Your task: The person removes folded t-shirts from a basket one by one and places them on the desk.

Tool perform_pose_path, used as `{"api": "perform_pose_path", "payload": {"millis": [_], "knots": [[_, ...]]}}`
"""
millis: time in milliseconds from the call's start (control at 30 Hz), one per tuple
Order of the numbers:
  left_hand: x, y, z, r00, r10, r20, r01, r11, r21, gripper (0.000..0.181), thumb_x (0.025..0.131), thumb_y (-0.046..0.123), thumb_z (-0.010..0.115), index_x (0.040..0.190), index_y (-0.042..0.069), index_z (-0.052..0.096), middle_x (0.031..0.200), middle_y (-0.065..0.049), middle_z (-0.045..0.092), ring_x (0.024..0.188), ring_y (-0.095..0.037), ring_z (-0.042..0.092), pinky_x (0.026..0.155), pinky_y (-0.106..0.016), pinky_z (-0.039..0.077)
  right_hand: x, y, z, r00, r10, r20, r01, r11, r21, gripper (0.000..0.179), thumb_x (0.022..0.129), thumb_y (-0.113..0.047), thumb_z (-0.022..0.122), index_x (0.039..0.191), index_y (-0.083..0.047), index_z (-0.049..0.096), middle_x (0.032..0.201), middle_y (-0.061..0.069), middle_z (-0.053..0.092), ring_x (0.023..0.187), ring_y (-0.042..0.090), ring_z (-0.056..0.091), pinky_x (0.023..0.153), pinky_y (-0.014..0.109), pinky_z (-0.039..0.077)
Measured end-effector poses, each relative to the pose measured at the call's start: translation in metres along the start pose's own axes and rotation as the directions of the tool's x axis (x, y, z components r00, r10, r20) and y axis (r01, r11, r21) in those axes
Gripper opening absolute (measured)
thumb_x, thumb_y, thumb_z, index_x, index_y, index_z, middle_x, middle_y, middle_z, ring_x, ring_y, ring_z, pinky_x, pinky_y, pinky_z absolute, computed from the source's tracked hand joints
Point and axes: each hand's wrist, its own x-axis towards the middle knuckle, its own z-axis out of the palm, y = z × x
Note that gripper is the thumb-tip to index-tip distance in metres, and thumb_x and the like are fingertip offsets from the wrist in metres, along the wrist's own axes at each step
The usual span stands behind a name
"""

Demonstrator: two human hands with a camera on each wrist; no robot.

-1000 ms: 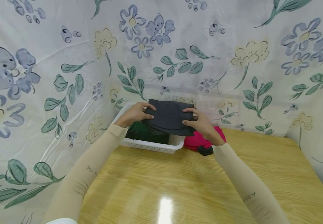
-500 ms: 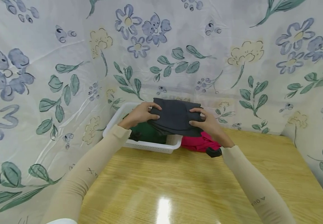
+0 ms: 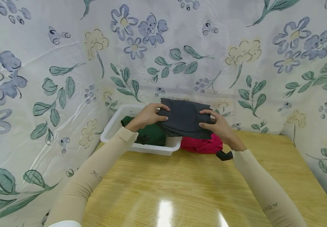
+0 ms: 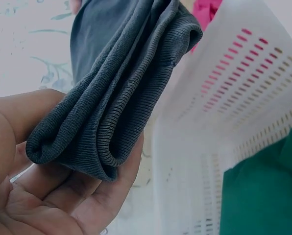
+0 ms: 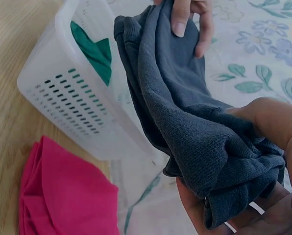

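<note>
A folded dark grey garment (image 3: 184, 118) is held up between both hands, over the right end of the white basket. My left hand (image 3: 147, 116) grips its left edge, thumb on the near side; the left wrist view shows stacked layers of ribbed knit (image 4: 111, 107) with fingers beneath. My right hand (image 3: 221, 127) grips the opposite edge, where the right wrist view shows the cloth (image 5: 180, 112) bunched between thumb and fingers. In the white perforated basket (image 3: 152, 150) lies a dark green cloth (image 3: 156, 135), partly hidden by the left hand and the garment.
A bright pink folded cloth (image 3: 201, 145) lies on the wooden table (image 3: 140, 183) just right of the basket, partly under the garment in the head view. A floral curtain (image 3: 231, 19) stands behind and along both sides. A black device (image 3: 224, 155) sits at the right wrist.
Both hands have shifted right with the grey garment, still gripping both edges. More of the basket and the green cloth now shows. The head view has turned slightly right.
</note>
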Motion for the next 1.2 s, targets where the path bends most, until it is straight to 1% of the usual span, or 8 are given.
{"api": "perform_pose_path", "payload": {"millis": [133,267,400,500,600,800,1033,1200], "knots": [[0.004,0.004,0.009,1.0,0.023,0.015,-0.022,1.0,-0.019,0.036,0.097,0.012,0.073,0.132,0.015,0.066,0.138,-0.016,0.059,0.102,-0.026,0.07,0.079,-0.039,0.058,-0.005,0.004,-0.01,1.0,-0.002,-0.02,0.001,1.0,-0.019,0.055,0.096,-0.016,0.075,0.146,-0.018,0.054,0.141,0.024,0.055,0.124,0.036,0.06,0.091,0.036,0.057],[0.008,0.008,0.018,0.999,0.042,0.019,-0.042,0.999,-0.024,0.035,0.097,0.011,0.074,0.131,0.014,0.067,0.139,-0.015,0.058,0.102,-0.026,0.07,0.08,-0.039,0.058,-0.011,0.006,-0.019,1.0,0.005,-0.03,-0.006,0.999,-0.043,0.056,0.096,-0.018,0.075,0.147,-0.018,0.053,0.14,0.025,0.055,0.124,0.036,0.059,0.089,0.035,0.057],[0.011,0.012,0.027,0.998,0.058,0.023,-0.057,0.998,-0.03,0.035,0.096,0.011,0.074,0.13,0.013,0.067,0.144,-0.014,0.053,0.105,-0.026,0.069,0.081,-0.039,0.058,-0.017,0.01,-0.029,1.0,0.009,-0.018,-0.009,1.0,-0.014,0.056,0.096,-0.018,0.075,0.148,-0.017,0.052,0.148,0.025,0.048,0.129,0.039,0.056,0.092,0.037,0.056],[0.013,0.015,0.034,0.998,0.061,0.027,-0.06,0.998,-0.028,0.034,0.096,0.011,0.074,0.13,0.014,0.067,0.144,-0.014,0.053,0.104,-0.026,0.069,0.081,-0.038,0.058,-0.021,0.014,-0.036,1.0,-0.001,-0.014,0.001,1.0,0.002,0.056,0.097,-0.017,0.075,0.148,-0.016,0.052,0.156,0.022,0.039,0.132,0.041,0.053,0.092,0.038,0.057],[0.016,0.017,0.041,0.997,0.07,0.035,-0.069,0.997,-0.028,0.034,0.096,0.012,0.074,0.13,0.014,0.068,0.145,-0.013,0.052,0.104,-0.025,0.069,0.08,-0.037,0.058,-0.025,0.018,-0.042,0.999,-0.008,-0.031,0.008,1.0,-0.01,0.054,0.096,-0.017,0.076,0.146,-0.018,0.054,0.158,0.02,0.036,0.13,0.04,0.054,0.088,0.037,0.058],[0.022,0.021,0.055,0.996,0.081,0.04,-0.079,0.995,-0.056,0.034,0.096,0.011,0.075,0.129,0.013,0.068,0.146,-0.011,0.05,0.105,-0.025,0.069,0.079,-0.037,0.059,-0.033,0.027,-0.054,0.999,0.01,-0.051,-0.01,1.0,0.007,0.053,0.096,-0.017,0.076,0.144,-0.02,0.055,0.151,0.024,0.043,0.119,0.033,0.061,0.085,0.035,0.059],[0.026,0.027,0.072,0.994,0.097,0.041,-0.097,0.995,-0.017,0.033,0.094,0.012,0.076,0.126,0.015,0.07,0.148,-0.011,0.049,0.109,-0.026,0.065,0.077,-0.035,0.059,-0.043,0.036,-0.067,0.997,0.021,-0.068,-0.02,1.0,0.006,0.053,0.096,-0.015,0.076,0.144,-0.02,0.055,0.152,0.024,0.04,0.116,0.025,0.061,0.085,0.032,0.058],[0.032,0.031,0.082,0.991,0.129,0.026,-0.13,0.991,0.026,0.031,0.094,0.013,0.077,0.124,0.016,0.071,0.148,-0.01,0.05,0.113,-0.026,0.063,0.084,-0.037,0.057,-0.049,0.041,-0.077,0.997,0.027,-0.073,-0.027,1.0,-0.007,0.054,0.096,-0.019,0.075,0.145,-0.021,0.053,0.153,0.026,0.038,0.116,0.024,0.06,0.084,0.031,0.058]]}}
